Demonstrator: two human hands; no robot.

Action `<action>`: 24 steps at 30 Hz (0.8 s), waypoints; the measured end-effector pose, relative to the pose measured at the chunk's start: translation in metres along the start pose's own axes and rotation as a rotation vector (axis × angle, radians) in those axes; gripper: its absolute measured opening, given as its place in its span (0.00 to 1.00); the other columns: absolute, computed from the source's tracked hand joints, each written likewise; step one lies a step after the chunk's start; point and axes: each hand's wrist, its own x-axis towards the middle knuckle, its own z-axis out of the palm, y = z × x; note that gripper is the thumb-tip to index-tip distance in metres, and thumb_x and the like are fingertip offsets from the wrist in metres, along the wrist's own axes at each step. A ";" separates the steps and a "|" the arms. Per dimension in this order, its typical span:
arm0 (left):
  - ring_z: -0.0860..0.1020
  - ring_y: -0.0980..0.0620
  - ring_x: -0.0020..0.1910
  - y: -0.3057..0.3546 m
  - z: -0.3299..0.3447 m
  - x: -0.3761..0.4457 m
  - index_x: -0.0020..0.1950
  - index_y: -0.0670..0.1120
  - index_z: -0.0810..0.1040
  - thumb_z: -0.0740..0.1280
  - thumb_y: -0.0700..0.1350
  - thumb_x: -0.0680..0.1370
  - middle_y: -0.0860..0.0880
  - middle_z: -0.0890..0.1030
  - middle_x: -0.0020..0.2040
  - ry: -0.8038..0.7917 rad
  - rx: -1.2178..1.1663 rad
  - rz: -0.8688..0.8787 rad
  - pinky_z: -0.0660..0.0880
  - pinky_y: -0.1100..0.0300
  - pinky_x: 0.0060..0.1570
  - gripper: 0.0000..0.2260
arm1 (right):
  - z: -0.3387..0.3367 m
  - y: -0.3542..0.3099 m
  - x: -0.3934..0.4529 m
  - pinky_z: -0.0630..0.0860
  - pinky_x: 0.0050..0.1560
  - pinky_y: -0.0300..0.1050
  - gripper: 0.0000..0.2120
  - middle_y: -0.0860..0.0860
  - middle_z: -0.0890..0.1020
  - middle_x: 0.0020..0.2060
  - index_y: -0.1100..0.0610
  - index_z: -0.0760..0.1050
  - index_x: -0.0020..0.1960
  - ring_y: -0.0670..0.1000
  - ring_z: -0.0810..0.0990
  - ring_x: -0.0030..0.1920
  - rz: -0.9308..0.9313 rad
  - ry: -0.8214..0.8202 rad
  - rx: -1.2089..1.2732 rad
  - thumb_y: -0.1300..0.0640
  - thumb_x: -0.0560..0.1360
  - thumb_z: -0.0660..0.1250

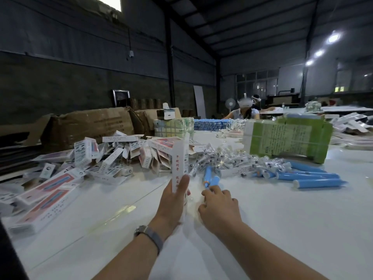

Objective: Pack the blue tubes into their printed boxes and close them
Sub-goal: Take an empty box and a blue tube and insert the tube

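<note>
Your left hand [175, 196] grips the printed box [180, 162] upright, so your right hand [219, 203], fingers pinching a blue tube [207, 175], can fill it.

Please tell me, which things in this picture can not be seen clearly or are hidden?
- Head view: the lower end of the printed box is hidden by the left hand.
- The near tip of the blue tube is covered by the right hand fingers.
- Small print on the boxes is too small to read.
- The box pile is cut off by the left edge.
</note>
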 end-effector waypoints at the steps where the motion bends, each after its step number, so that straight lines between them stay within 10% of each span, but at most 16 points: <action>1: 0.74 0.47 0.41 -0.001 -0.001 0.002 0.50 0.51 0.76 0.67 0.74 0.66 0.47 0.78 0.41 0.013 0.000 0.001 0.74 0.49 0.45 0.29 | -0.001 -0.002 0.000 0.65 0.61 0.54 0.19 0.48 0.68 0.68 0.49 0.70 0.66 0.56 0.67 0.63 -0.017 0.038 -0.013 0.51 0.77 0.56; 15: 0.82 0.43 0.47 -0.015 -0.008 0.017 0.49 0.50 0.76 0.71 0.48 0.62 0.43 0.82 0.48 0.178 -0.083 -0.009 0.82 0.41 0.47 0.16 | -0.003 0.000 -0.003 0.63 0.57 0.54 0.17 0.51 0.72 0.59 0.44 0.70 0.66 0.56 0.67 0.60 0.079 0.019 -0.024 0.48 0.79 0.52; 24: 0.75 0.50 0.42 0.007 -0.007 0.004 0.49 0.49 0.74 0.75 0.63 0.59 0.45 0.77 0.43 0.036 0.016 0.128 0.75 0.59 0.41 0.27 | -0.013 0.002 -0.004 0.63 0.51 0.51 0.11 0.50 0.73 0.50 0.46 0.71 0.55 0.55 0.70 0.56 0.149 0.060 0.051 0.46 0.78 0.53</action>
